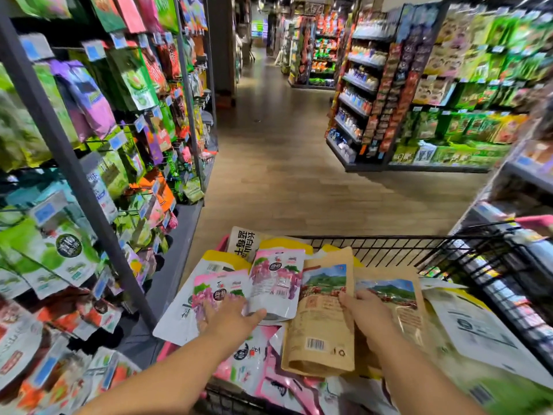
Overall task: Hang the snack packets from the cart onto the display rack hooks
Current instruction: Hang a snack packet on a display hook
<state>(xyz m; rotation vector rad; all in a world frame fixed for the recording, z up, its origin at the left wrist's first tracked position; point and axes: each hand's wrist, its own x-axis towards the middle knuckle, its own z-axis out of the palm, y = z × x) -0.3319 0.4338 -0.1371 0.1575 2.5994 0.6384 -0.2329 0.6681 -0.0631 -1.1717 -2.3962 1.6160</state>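
- SUPERMARKET AISLE: On the head camera feed I saw both bare hands reaching into the cart (389,245), a black wire basket with pink trim, heaped with snack packets.
- The left hand (230,314) lay flat and released, fingers spread, on a pink packet (214,290) printed with purple grapes. Its thumb stretched to the lower edge of a second grape packet (276,283), which showed a printed panel and barcode above a silver base.
- The right hand (369,310) rested where two kraft-paper packets met, thumb on the left pouch (321,322) and fingers over the right pouch (392,298). I could not tell whether it was grasping either one.
- Both pouches were brown, each with a picture of green hills over a red field. The left one carried a barcode near its bottom.
- Beneath them lay a white packet with a yellow top (184,310). A white packet with bold black characters (244,244) leaned at the cart's far-left corner.
- The display rack (59,145) stood just left of the cart. Its hooks (71,48) were crowded with green, purple and orange packets and tipped with blue price tags (118,140).
- Wood-look flooring (269,160) ran ahead between stocked shelves (353,106).
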